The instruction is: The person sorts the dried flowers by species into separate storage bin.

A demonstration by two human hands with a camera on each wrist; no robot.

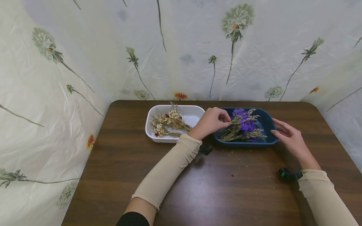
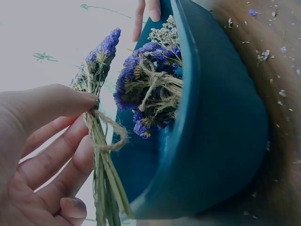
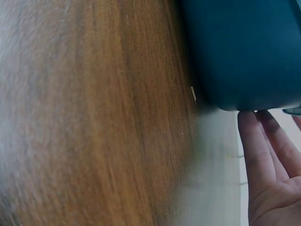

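Observation:
My left hand is over the left side of a dark blue tray. Its thumb and fingers pinch a small bunch of dried purple flowers by the stems, at a loop of twine. Inside the tray lie more dried purple flowers, also tied with twine, along with pale sprigs. At the tray's right end, my right hand touches the outer wall with extended fingertips; the right wrist view shows these fingers nearly straight against the blue plastic.
Left of the blue tray stands a white tray holding bunches of dried cream flowers with some red ones. Small petal crumbs are scattered on the brown wooden table. A floral-patterned sheet hangs behind the table.

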